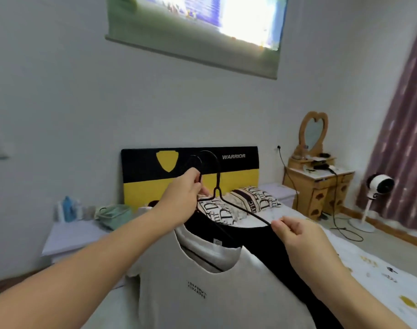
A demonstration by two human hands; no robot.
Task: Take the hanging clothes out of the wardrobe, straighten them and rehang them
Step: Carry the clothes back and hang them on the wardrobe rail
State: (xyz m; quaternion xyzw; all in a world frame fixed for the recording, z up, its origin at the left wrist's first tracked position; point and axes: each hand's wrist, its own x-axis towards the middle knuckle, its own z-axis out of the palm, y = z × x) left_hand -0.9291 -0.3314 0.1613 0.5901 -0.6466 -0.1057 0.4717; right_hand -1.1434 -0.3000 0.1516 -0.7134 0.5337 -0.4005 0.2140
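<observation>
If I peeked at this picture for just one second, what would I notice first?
Probably the two hands in the middle: the left hand grips the hooks of two black hangers, while the right hand pinches the black garment at one hanger's end. A white T-shirt hangs in front, lower down. Behind them, the black and yellow headboard saying WARRIOR stands out against the wall.

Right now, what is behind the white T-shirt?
A black garment on a black hanger hangs behind the white T-shirt. Its lower part is covered by the shirt.
</observation>
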